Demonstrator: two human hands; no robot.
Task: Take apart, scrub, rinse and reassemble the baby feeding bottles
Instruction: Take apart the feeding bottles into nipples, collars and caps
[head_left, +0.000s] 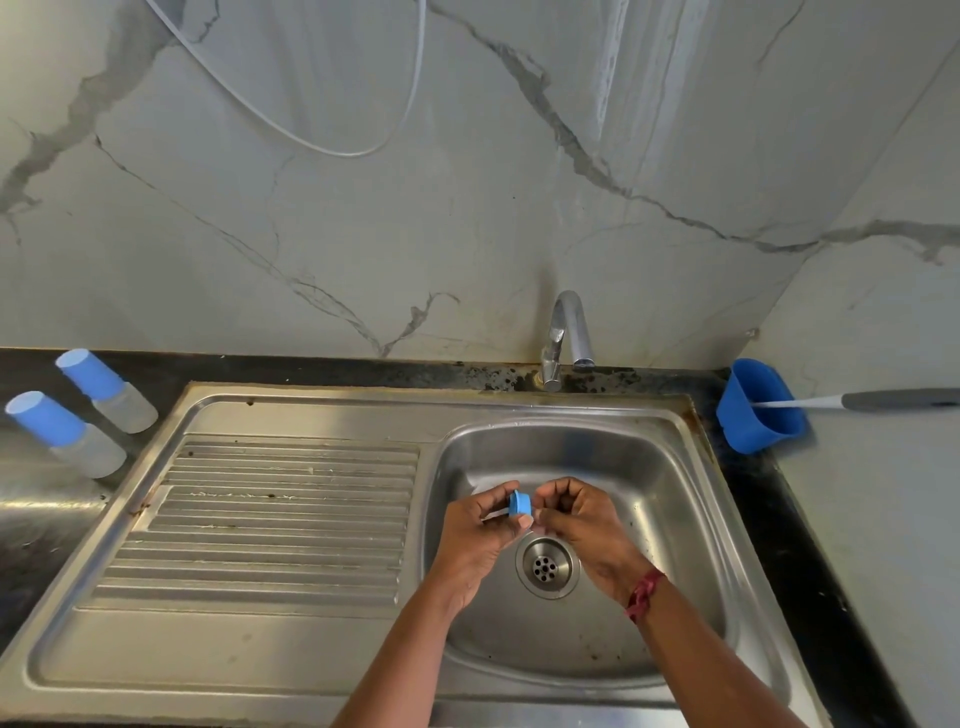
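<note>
Over the steel sink basin (670, 525) my left hand (480, 530) pinches a small blue screw ring (519, 503) of a baby bottle. My right hand (584, 525) is close beside the ring, fingers curled toward it; a pale clear part, perhaps the teat, shows between the thumbs and I cannot tell which hand holds it. Two assembled baby bottles (106, 389) (65, 434) with blue caps stand on the dark counter at the far left.
The tap (569, 332) rises behind the basin with no water running. A ribbed drainboard (270, 519) lies left of the basin. A blue cup (761, 405) at the back right holds a long-handled brush (883, 400). The drain (545, 566) is below my hands.
</note>
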